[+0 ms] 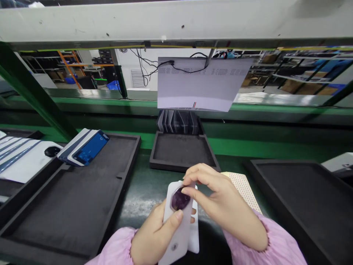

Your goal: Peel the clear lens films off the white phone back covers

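My left hand point(154, 235) grips a white phone back cover point(179, 224) from below, thumb pressed on its face. A dark round camera lens piece point(180, 198) sits in the upper part of the cover. The thumb and forefinger of my right hand point(220, 202) are pinched together at the top edge of the lens piece. Both hands are low in the middle of the view, over the green bench point(140, 187). Pink sleeves cover both wrists.
A big black foam tray point(68, 206) lies at the left with stacked phones point(82, 147) on its far edge. A small black tray point(182, 151) sits ahead, dark parts point(178, 121) behind it. Another black tray point(303, 202) is at the right. A perforated card point(244, 186) lies under my right hand.
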`<state>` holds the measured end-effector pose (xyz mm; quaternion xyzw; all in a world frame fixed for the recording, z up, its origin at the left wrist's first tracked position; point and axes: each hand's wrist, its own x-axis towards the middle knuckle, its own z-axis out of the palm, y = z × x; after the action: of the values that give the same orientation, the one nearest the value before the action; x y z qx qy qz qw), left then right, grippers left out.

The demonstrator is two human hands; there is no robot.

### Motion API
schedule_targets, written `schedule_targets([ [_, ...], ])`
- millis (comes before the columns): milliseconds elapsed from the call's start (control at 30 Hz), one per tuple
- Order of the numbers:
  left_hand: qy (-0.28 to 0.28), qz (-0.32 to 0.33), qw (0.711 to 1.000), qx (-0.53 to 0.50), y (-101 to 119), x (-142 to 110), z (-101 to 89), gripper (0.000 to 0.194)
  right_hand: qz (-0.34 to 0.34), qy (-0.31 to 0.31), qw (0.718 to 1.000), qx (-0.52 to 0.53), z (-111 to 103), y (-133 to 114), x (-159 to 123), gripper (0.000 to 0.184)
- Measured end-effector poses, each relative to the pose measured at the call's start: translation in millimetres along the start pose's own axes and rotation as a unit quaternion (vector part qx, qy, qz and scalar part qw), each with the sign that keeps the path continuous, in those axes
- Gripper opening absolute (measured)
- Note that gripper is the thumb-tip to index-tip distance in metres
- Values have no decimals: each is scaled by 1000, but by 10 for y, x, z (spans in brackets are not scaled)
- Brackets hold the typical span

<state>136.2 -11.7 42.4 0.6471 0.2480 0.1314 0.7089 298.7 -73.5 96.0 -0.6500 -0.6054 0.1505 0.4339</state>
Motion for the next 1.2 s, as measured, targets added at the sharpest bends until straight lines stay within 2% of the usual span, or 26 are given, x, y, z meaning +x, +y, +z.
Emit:
schedule_targets([
  [167, -17, -9, 1000, -11, 3, -2, -4, 29, 8, -15, 1000, 11, -25, 14, 7, 12],
  [300, -38, -49, 994, -94, 21, 3, 4, 29, -3, -22, 1000, -11, -25, 12, 9, 13],
  [433, -26, -81, 977, -195, 61, -10, -5, 33, -85, 11, 992, -94, 33, -48, -66, 16],
  [500, 2, -90, 971, -221, 75, -26, -23, 34, -145, -12, 980, -134, 69, -86, -125, 19],
  [567, 26, -105, 966, -237, 79, -42, -47, 33, -193, -59, 967, -155, 94, -118, -177, 25],
  [633, 33, -118, 962, -245, 68, -52, -72, 32, -207, -100, 960, -162, 100, -146, -209, 28],
  [733, 32, -132, 962, -235, 27, -60, -104, 34, -203, -104, 961, -158, 82, -187, -223, 31],
  [833, 18, -125, 964, -233, 1, -62, -126, 35, -222, -95, 957, -160, 60, -225, -217, 33],
  [1067, -76, -31, 957, -280, 79, -64, -119, 37, -239, -92, 953, -163, 21, -266, -225, 26],
  [1133, -71, -25, 953, -294, 58, -79, -113, 39, -234, -98, 952, -168, 15, -272, -232, 28],
  [1200, -40, -37, 954, -293, 13, -97, -109, 39, -232, -100, 953, -170, 16, -278, -236, 30],
])
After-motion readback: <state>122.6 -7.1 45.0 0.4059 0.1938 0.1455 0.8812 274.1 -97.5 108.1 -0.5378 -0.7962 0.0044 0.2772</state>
